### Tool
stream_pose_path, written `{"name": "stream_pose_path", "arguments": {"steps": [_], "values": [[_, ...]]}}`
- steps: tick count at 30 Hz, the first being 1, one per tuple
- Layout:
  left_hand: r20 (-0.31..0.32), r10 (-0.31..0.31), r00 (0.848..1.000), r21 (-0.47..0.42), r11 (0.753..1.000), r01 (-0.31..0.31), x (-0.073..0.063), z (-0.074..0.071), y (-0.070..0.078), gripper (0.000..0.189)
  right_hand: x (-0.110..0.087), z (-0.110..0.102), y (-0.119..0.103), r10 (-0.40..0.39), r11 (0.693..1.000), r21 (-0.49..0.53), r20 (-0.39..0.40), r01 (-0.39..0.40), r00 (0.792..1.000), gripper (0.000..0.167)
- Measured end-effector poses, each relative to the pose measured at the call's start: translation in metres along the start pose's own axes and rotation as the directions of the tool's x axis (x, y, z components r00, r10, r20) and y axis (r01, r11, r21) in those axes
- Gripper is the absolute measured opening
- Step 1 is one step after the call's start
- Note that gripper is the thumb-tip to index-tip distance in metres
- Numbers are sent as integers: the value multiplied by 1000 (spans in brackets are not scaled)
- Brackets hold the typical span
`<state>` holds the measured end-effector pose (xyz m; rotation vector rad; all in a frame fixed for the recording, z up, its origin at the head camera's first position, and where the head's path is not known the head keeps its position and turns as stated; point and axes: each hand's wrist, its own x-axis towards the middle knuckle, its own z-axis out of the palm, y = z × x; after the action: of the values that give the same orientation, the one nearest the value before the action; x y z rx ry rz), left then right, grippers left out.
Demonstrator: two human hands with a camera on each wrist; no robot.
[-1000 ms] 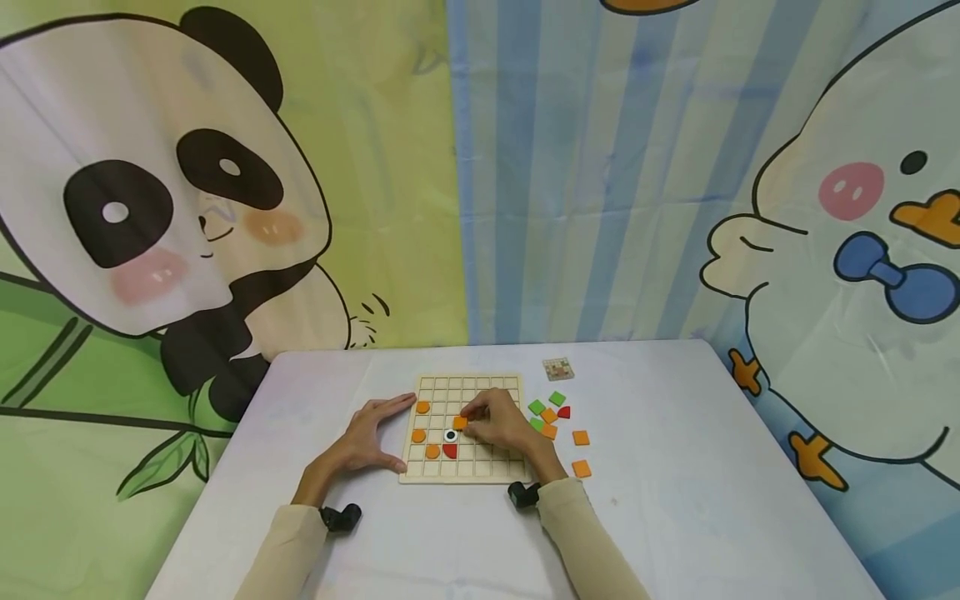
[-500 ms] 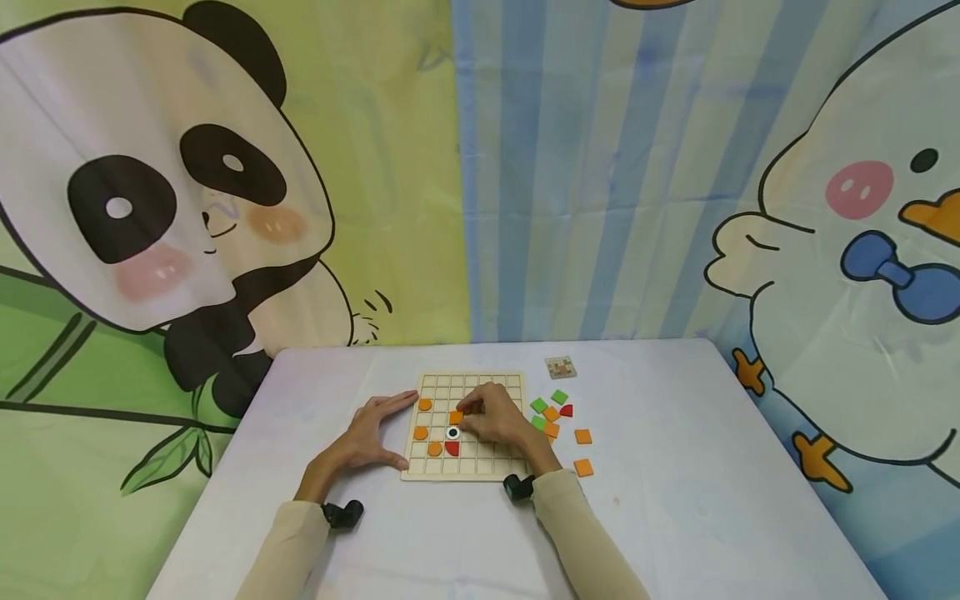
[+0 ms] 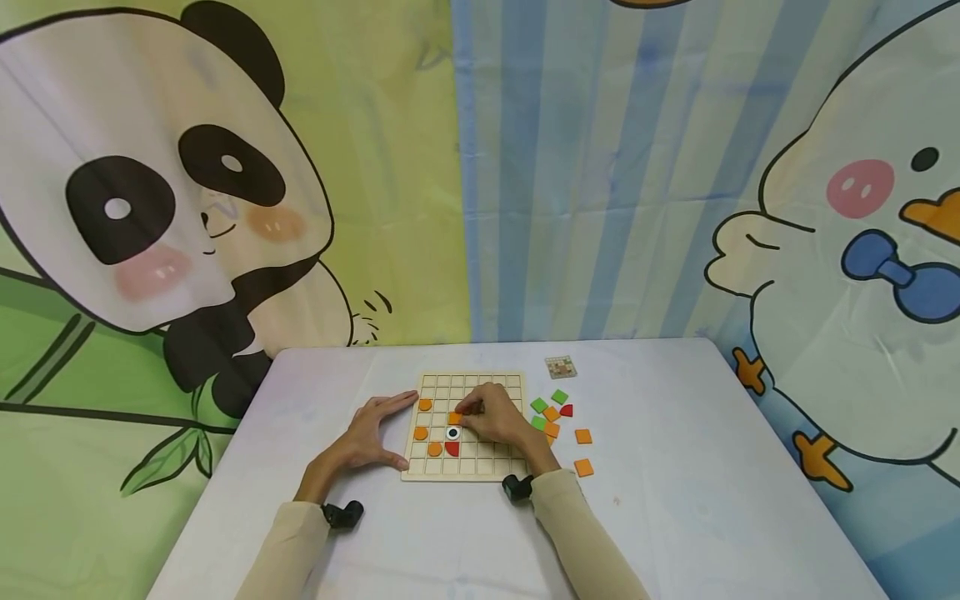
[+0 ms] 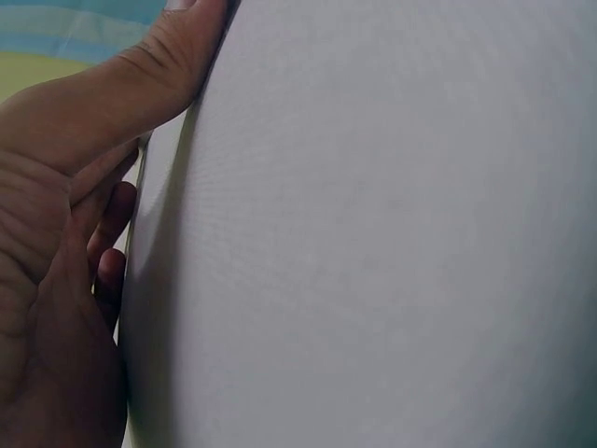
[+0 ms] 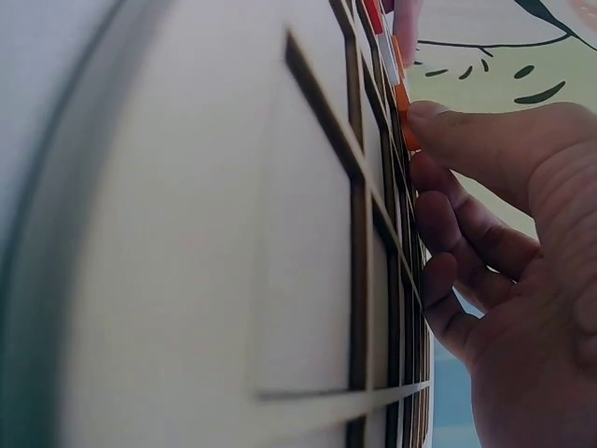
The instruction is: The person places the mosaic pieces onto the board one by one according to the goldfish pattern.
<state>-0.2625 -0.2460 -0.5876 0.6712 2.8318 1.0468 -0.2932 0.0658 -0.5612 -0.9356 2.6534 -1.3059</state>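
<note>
A pale wooden grid board point(image 3: 480, 472) lies on the table in the head view. My left hand point(image 3: 366, 435) spans its left side, thumb and fingers spread and touching the edge; in the left wrist view the left hand point(image 4: 65, 215) shows mostly thumb and palm. Over the board, my right hand point(image 3: 493, 417) pinches an orange square tile point(image 3: 454, 418) just beyond a round black-and-white eye piece point(image 3: 453, 433). The right wrist view shows the right thumb point(image 5: 504, 140) on the orange tile point(image 5: 407, 121). A red quarter-round piece point(image 3: 452, 449) and orange discs point(image 3: 435, 449) sit in cells nearby.
Right of the board lie loose green tiles point(image 3: 559, 396), orange tiles point(image 3: 583, 436) and a red piece point(image 3: 567, 410). A small patterned card point(image 3: 560, 367) is farther back. Printed cloth point(image 3: 570, 167) hangs behind the white table point(image 3: 675, 467).
My right hand has shifted slightly left over the board with the orange square tile, which now sits more directly behind the eye piece. The left hand stays at the board's edge.
</note>
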Motion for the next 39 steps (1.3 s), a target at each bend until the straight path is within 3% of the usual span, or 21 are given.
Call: {"name": "stream_pose_path", "arguments": {"steps": [14,17,28,39], "values": [[12,-20,1000,-6,1000,20,-3,2,5,128,-8,-5,-1,-3,1000,13,-5,3,1000,18],[14,-23,1000,-3,1000,23,-3,2,5,128,-14,-17,2,-19,1000,17,-25,20,999,20],[1,-8,1000,-6,1000,8,-1,1,1,128,-48,-85,26,67,997,-23,-103,-70,992,21],[8,-4,1000,-4,1000,4,0,1,3,128,-84,-121,56,218,971,-51,-204,-233,954,26]]}}
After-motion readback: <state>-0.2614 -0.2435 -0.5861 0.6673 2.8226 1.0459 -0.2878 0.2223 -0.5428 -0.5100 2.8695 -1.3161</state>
